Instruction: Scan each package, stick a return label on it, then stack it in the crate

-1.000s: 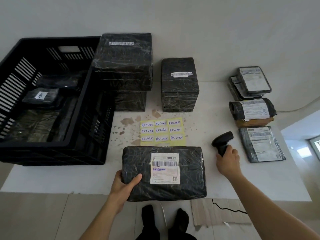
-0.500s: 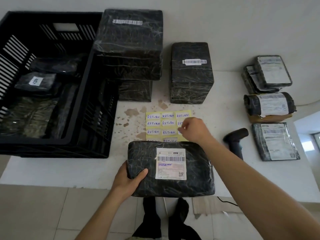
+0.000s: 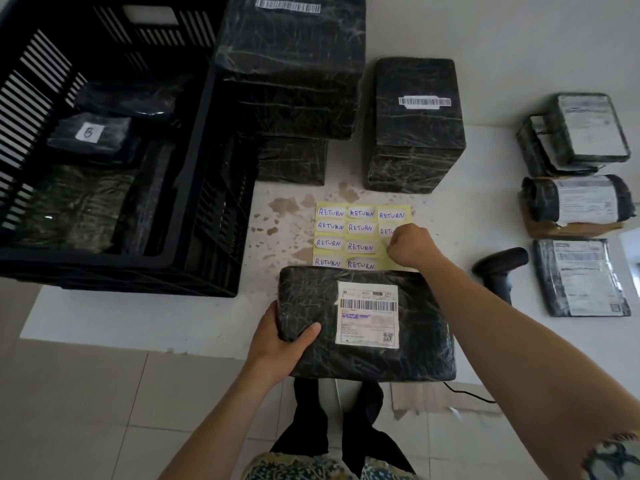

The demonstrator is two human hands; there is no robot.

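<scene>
Black plastic wraps the package [image 3: 367, 323] lying at the table's [image 3: 138, 320] near edge; the left hand [image 3: 277, 344] grips its left end. Just beyond it, the right hand [image 3: 410, 245], fingers curled, pinches at the yellow label sheet [image 3: 346, 233]. The scanner [image 3: 498, 271] lies to the right, the crate [image 3: 194, 168] far left.

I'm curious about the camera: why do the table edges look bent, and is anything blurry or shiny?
Head view: the wide lens bows the table and the crate outward; soft, even light gives faint shadows; the plastic wrap on the package shows pale glints; the stacked packages at far right look slightly soft.
</scene>
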